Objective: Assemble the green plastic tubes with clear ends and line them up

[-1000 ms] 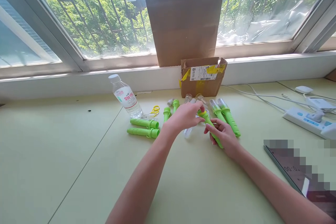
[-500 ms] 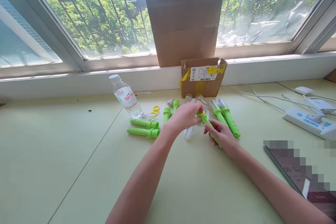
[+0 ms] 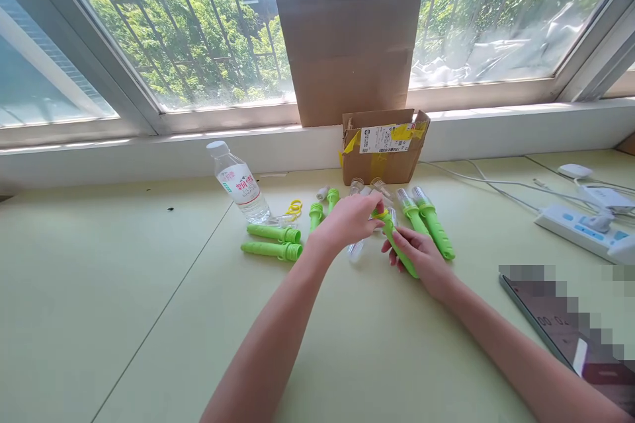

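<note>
Hardly any change: L hand [image 3: 351,217] seemingly pinches yellow plastic ring [image 3: 381,214] at top of slim green plastic tube [image 3: 407,264], which R hand's [image 3: 423,255] curled fingers hold tilted btwn both hands, so ring work's prob. unfinished.

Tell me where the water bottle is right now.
In the head view, the water bottle stands left of centre, just behind two green tubes and to the left of the yellow rings.

The head camera looks forward and down across the table [image 3: 377,350] toward the windows [image 3: 198,33].
</note>
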The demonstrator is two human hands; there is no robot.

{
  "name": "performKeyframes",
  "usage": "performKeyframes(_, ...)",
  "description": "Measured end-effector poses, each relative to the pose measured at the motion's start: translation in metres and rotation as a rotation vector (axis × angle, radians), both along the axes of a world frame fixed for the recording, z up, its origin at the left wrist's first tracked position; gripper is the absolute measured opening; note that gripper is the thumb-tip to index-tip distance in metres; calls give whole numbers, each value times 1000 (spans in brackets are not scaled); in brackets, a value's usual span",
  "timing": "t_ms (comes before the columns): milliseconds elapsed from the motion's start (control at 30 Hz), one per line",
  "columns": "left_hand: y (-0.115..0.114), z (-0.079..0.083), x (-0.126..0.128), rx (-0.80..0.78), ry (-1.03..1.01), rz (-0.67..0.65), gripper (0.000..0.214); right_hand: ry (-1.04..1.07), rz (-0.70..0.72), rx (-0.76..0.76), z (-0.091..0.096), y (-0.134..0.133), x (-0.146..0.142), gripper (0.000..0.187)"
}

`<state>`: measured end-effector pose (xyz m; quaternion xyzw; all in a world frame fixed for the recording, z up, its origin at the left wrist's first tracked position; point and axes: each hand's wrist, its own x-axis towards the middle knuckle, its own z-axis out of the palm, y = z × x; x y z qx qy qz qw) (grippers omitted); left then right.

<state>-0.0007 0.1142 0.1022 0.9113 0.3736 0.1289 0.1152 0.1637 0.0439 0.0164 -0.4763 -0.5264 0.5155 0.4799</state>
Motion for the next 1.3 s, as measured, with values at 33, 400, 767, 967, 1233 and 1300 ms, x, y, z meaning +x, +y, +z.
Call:
performKeyframes(33,0,0,0,4,-2,-5,12,-6,2,-3,0,0,0,36)
performKeyframes(400,-1,-1,5,-9,-5,-4,13,19,-111,-75,-9,3,3,39)
performKeyframes(767,-1,2,-1,-46,18,-17,18,-72,-23,-6,-3,-1,-2,37)
performKeyframes(967,-1,1,1,-45,-13,-18,12,-48,-71,-48,-7,1,2,37)
performKeyframes(1233,1,-2,2,-18,-54,-24,12,-43,-104,-4,-4,-1,-2,33)
performKeyframes(1300,1,-3,2,-17,-46,-23,13,-52,-70,19,-3,-1,-2,32)
